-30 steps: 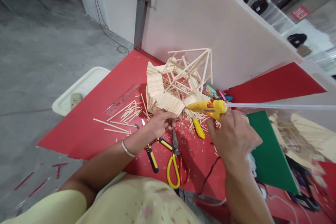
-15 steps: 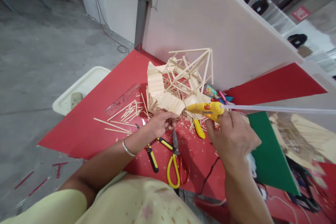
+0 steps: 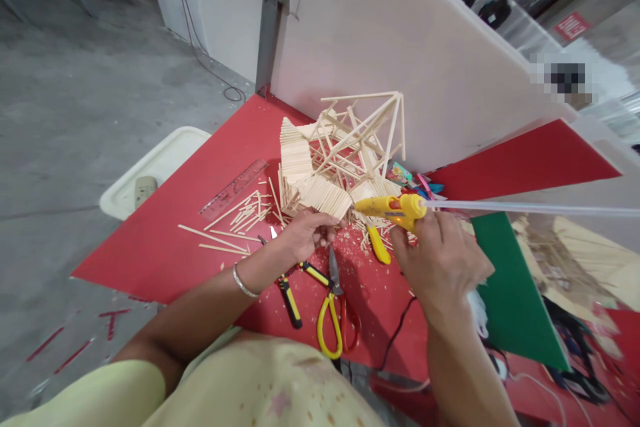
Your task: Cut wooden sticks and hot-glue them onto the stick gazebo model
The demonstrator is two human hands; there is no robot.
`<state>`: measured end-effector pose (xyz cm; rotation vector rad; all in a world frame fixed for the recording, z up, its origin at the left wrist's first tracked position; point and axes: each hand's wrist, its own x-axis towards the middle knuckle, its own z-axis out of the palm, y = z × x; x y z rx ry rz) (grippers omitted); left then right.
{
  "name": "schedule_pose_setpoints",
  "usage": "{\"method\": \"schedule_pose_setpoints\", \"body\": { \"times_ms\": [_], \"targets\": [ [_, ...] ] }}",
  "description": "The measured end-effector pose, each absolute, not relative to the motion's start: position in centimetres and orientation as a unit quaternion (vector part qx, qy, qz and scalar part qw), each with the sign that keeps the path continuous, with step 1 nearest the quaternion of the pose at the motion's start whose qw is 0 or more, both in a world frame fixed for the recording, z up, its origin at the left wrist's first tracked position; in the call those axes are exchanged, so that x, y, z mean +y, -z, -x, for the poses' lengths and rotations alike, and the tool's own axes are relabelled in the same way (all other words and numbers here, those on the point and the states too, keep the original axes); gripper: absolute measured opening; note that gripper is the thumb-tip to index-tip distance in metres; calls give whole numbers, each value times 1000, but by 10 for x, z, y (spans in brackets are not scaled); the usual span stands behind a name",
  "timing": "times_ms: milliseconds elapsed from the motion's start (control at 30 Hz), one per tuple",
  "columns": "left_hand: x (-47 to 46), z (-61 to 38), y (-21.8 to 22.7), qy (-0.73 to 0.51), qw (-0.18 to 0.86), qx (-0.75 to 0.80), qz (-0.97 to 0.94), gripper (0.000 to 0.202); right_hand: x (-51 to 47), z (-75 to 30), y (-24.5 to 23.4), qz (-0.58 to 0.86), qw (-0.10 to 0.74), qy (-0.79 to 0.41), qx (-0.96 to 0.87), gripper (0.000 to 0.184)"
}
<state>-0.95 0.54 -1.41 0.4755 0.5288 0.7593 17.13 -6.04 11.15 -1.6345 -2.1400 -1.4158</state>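
On a red tabletop (image 3: 157, 243), a structure of thin, pale wooden sticks (image 3: 325, 195) is met at its near edge by the curled left hand (image 3: 309, 235); whether anything is pinched there cannot be told. Just right of that edge, a yellow plastic glue gun (image 3: 387, 207) is gripped by the right hand (image 3: 443, 260), its long axis crossing the view sideways, nozzle aimed left, long translucent glue stick (image 3: 530, 207) extended rightward.

Your pale yellow top (image 3: 250, 373), its short left sleeve (image 3: 120, 390), a pinkish star (image 3: 279, 403) and tan spots (image 3: 330, 419) in front, your silvery left-wrist bangle (image 3: 241, 282)
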Motion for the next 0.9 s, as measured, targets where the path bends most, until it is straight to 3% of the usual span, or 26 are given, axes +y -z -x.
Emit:
{"method": "schedule_pose_setpoints", "body": {
  "times_ms": [900],
  "targets": [
    [4,9,14,-365,866,259,-221,18,-61,-174,-109,551,37,456,-698,28]
  ]
}}
